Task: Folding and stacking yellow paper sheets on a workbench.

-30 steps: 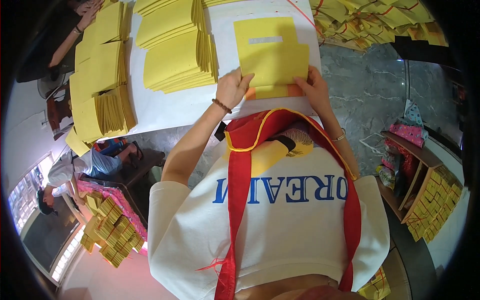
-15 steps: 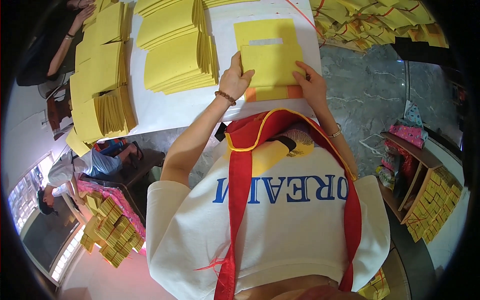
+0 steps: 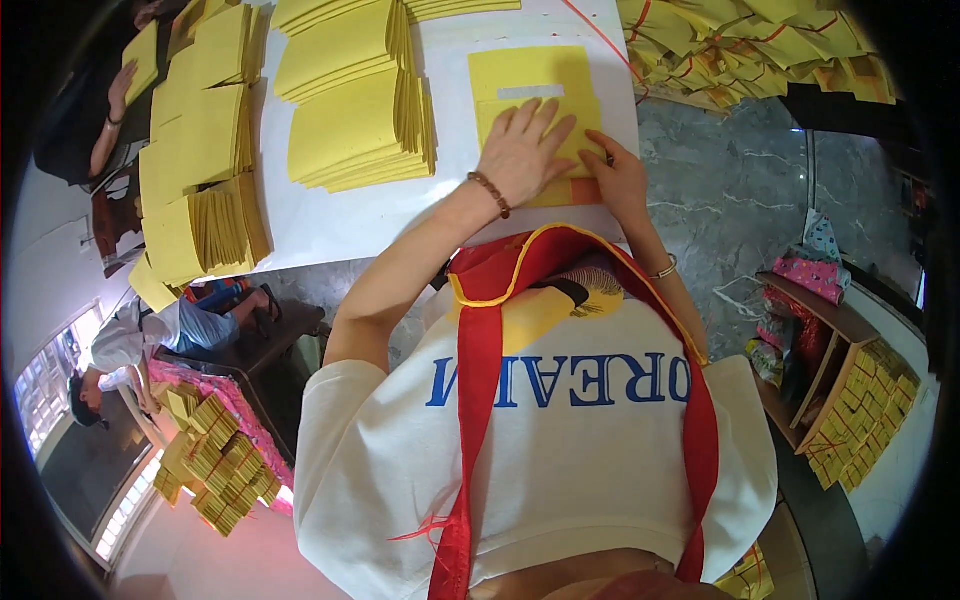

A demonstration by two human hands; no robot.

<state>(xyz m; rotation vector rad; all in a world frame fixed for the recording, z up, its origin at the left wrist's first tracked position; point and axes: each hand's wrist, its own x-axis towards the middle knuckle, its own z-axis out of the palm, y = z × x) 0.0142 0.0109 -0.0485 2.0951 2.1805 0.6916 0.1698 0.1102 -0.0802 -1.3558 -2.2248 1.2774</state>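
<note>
A yellow paper sheet (image 3: pixel 540 68) lies folded on the white table in front of me, with a pale rectangular patch across it and orange at its near edge. My left hand (image 3: pixel 527 150) presses flat on the folded part, fingers spread, covering much of it. At the sheet's right edge, my right hand (image 3: pixel 620 182) rests with thumb and forefinger apart, fingertips touching the paper. The hand's other fingers are partly hidden.
Stacks of folded yellow paper (image 3: pixel 350 125) stand left of the sheet, with more piles (image 3: pixel 205 130) along the far left. A person's hand (image 3: pixel 122 88) holds yellow paper there. Bundled yellow paper (image 3: pixel 750 45) lies beyond the table's right edge. A red cord (image 3: pixel 602 35) crosses the table's far right corner.
My left hand has moved from the sheet's left edge onto its middle and spread flat. My right hand stays at the right edge. The other person's hand has lifted yellow paper.
</note>
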